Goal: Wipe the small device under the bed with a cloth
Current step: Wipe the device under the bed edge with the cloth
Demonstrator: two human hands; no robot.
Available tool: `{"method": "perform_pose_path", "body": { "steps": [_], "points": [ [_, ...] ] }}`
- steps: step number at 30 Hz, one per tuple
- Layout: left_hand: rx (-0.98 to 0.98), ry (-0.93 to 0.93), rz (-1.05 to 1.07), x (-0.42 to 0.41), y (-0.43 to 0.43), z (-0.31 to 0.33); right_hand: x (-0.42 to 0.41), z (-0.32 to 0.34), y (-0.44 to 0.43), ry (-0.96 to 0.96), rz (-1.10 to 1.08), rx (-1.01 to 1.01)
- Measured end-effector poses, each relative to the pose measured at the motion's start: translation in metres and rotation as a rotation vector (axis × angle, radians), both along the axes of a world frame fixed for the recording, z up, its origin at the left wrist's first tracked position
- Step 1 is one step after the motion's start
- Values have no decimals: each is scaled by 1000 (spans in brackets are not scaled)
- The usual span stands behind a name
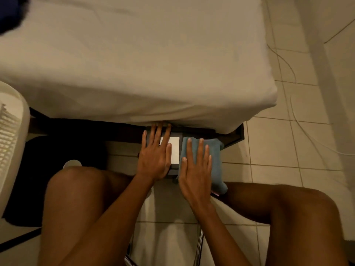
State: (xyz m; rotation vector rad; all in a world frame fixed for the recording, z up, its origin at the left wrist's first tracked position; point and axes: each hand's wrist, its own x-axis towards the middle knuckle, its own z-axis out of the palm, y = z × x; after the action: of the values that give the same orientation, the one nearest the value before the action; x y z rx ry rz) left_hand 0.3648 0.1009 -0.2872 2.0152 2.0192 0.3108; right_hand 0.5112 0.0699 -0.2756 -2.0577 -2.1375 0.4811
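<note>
Nearest the camera, two bare knees frame the device, one to each side of it, with pale floor tiles between them. The device, a small dark box with a white top panel, sits on the floor at the bed's edge, its far end tucked under the overhanging sheet. The left hand lies flat on the device's left part, fingers spread wide and reaching toward the bed, gripping nothing. Just right of the device, touching its side, the right hand presses flat and open on a blue cloth, which drapes down beside the device. Left of the device stands a white slatted basket. Beyond the device, the bed fills the far view under a cream sheet.
</note>
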Motion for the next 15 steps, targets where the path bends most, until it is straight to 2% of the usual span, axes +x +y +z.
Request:
{"method": "perform_pose_path", "body": {
  "steps": [10,15],
  "points": [
    [-7,2,2,0,-1,1,11,10,45,97,83,35],
    [-7,14,4,1,0,2,28,-1,48,-8,93,27]
  ]
}}
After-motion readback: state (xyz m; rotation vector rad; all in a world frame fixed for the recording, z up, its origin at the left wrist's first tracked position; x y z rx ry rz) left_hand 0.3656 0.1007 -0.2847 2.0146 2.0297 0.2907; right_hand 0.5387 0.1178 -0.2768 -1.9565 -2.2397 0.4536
